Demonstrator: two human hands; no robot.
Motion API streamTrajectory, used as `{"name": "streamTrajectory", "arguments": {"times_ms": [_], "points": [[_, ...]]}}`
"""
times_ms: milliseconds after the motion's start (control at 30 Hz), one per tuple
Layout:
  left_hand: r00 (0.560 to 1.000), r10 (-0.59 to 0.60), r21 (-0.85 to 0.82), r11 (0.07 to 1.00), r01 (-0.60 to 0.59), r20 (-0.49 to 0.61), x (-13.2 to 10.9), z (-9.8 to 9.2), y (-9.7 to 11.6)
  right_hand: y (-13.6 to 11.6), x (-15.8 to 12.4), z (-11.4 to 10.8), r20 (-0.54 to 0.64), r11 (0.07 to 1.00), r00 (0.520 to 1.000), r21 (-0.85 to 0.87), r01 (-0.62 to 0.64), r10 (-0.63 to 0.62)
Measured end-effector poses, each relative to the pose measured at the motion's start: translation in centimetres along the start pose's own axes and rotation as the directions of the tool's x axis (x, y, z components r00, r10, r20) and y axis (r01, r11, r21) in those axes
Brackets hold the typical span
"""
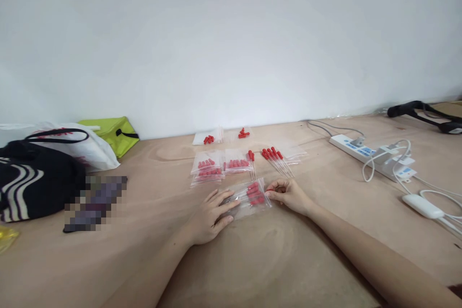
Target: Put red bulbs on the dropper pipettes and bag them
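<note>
A clear zip bag [247, 198] holding several red-capped droppers lies flat in front of me. My left hand [212, 214] rests on its left part with fingers spread. At the bag's right edge, my right hand [285, 195] has thumb and forefinger pinched together, with a bit of red showing at the fingertips. Beyond the bag are loose red-capped droppers [272, 154], with another loose dropper [251, 156] to their left. Filled bags [207, 171] are stacked behind my left hand, and a further filled bag [237, 163] lies beside them.
Two small groups of red caps [208, 139] [243, 133] lie near the wall. Empty-looking bags [294, 151] are right of the droppers. A power strip [371, 159] with cables is at right; a black bag [39, 183] and green pouch [115, 137] are at left.
</note>
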State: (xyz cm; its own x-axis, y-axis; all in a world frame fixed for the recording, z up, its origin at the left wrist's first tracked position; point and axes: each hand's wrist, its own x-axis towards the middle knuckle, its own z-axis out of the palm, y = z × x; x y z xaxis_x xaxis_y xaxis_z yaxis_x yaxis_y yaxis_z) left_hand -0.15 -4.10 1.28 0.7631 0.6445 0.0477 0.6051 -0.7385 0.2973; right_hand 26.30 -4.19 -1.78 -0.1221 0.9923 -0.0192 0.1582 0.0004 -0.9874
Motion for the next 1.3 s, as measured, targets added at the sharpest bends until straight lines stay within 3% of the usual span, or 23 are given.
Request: {"name": "streamTrajectory", "arguments": {"times_ms": [267, 600, 967, 1200, 1300], "points": [[1.000, 0.011, -0.007, 1.000, -0.011, -0.013, 0.0, 0.0, 0.0, -0.2, -0.1, -0.4, 0.222, 0.994, 0.975, 0.110, -0.013, -0.012], [1.000, 0.007, -0.012, 1.000, -0.007, -0.004, 0.0, 0.0, -0.1, -0.1, 0.4, -0.2, 0.280, 0.998, 0.960, 0.063, -0.007, -0.011], [1.000, 0.008, 0.009, 1.000, -0.008, -0.006, -0.1, 0.0, -0.1, -0.1, 0.4, 0.7, 0.138, 0.999, 0.990, -0.046, 0.019, -0.012], [1.000, 0.015, -0.010, 1.000, -0.015, -0.022, 0.0, 0.1, -0.2, -0.4, 0.4, 0.5, 0.190, 0.999, 0.982, -0.036, -0.010, 0.017], [0.999, 0.020, -0.007, 1.000, -0.020, -0.027, 0.0, 0.2, -0.2, -0.4, 0.5, 0.6, 0.093, 0.999, 0.995, -0.030, -0.028, 0.031]]}}
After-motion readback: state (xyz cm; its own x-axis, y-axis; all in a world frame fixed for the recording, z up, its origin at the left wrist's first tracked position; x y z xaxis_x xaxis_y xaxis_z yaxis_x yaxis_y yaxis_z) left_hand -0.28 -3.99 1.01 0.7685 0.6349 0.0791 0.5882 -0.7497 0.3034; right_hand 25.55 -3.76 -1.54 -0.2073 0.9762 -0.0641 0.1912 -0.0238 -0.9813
